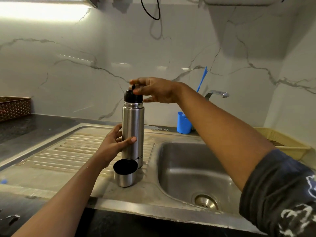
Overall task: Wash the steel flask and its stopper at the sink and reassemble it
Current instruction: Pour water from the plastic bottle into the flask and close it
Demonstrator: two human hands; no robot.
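Note:
A tall steel flask point(134, 129) stands upright on the ribbed draining board point(71, 149), just left of the sink basin point(193, 168). Its black stopper point(132, 96) sits in the neck, with a small flip tab raised on top. My left hand point(115, 142) grips the flask's body around the middle. My right hand point(153, 89) reaches over the top, and its thumb and fingertips pinch the stopper's tab. The flask's steel cup lid point(125, 172) stands separately on the board in front of the flask, its black inside facing up.
A tap point(218, 93) rises behind my right arm. A blue holder point(183, 123) with a blue handled tool stands at the sink's back edge. A yellow basket point(285, 142) sits at the right, a woven brown basket point(13, 107) at the far left on the dark counter.

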